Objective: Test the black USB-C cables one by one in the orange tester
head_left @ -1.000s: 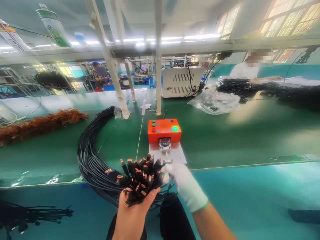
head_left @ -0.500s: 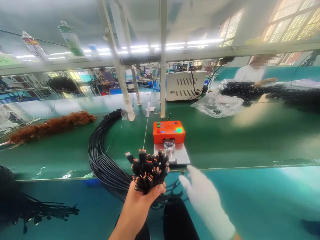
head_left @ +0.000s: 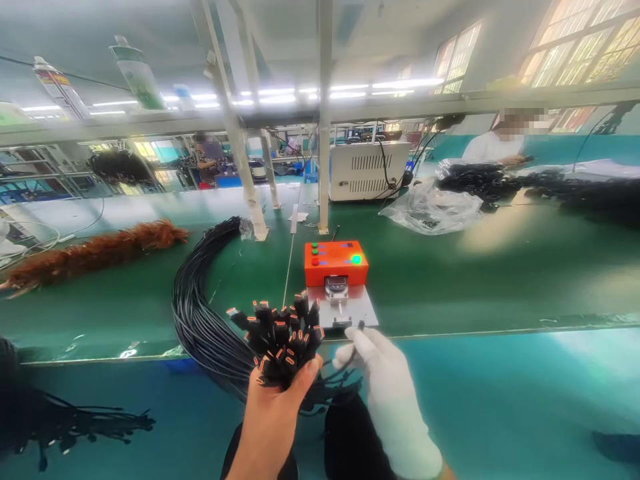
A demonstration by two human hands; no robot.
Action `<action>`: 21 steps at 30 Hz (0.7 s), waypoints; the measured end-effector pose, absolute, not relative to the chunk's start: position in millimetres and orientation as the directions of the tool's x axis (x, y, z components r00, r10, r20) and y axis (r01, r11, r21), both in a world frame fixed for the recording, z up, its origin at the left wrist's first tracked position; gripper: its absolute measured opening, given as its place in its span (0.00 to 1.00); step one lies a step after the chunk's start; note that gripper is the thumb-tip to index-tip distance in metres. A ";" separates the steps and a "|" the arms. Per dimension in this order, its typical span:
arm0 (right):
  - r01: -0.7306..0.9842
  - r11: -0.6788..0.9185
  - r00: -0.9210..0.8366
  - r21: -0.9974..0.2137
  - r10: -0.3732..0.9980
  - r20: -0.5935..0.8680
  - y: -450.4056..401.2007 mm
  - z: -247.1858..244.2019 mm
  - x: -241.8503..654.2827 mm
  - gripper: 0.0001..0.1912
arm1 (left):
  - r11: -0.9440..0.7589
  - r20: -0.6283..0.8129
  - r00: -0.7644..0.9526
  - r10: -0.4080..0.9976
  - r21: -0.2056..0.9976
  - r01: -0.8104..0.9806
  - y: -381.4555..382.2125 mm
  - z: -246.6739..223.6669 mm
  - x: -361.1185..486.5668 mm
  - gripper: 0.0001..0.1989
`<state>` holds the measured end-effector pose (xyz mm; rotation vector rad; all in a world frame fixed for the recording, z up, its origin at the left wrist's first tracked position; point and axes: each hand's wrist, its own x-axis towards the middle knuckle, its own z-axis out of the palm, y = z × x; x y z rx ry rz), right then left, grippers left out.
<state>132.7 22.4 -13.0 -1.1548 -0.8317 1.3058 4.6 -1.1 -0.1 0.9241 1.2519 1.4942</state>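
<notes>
My bare left hand (head_left: 280, 407) grips a thick bunch of black cable connectors (head_left: 283, 337) with orange-rimmed tips pointing up. Their black cables (head_left: 200, 307) curve back over the green bench at the left. In my white-gloved right hand (head_left: 377, 367) one black cable is pinched, its end (head_left: 361, 325) showing above the fingers. That hand is just in front of the metal plate (head_left: 364, 307) of an orange box (head_left: 336, 261), which has a lit green light and a small display unit (head_left: 337, 287) in front.
A brown fluffy bundle (head_left: 100, 253) lies at the left. More black cables (head_left: 75, 420) hang at the lower left. Behind are metal posts (head_left: 324, 133), a white case (head_left: 367, 172) and clear plastic bags (head_left: 433, 207). A person in white (head_left: 493, 148) is at the back right.
My right hand has moved left and closed on a cable, its fingers now near the plate's front edge. My left hand with the bunch has shifted slightly left.
</notes>
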 end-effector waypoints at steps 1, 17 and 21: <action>-0.240 -0.128 0.140 -0.962 0.976 -0.165 26.0 -17.7 135.5 0.15 | -0.035 -0.017 -0.274 0.962 0.982 -0.184 -1.7 0.2 4.9 0.12; -0.116 -0.240 0.023 -0.964 0.969 -0.244 64.8 -59.8 137.6 0.12 | -0.029 0.007 -0.248 0.969 0.996 -0.085 -2.2 4.8 7.4 0.10; -0.144 -0.257 0.028 -0.956 0.964 -0.263 64.9 -57.6 137.4 0.11 | -0.024 0.012 -0.281 0.960 0.999 -0.042 -0.9 -1.6 3.0 0.10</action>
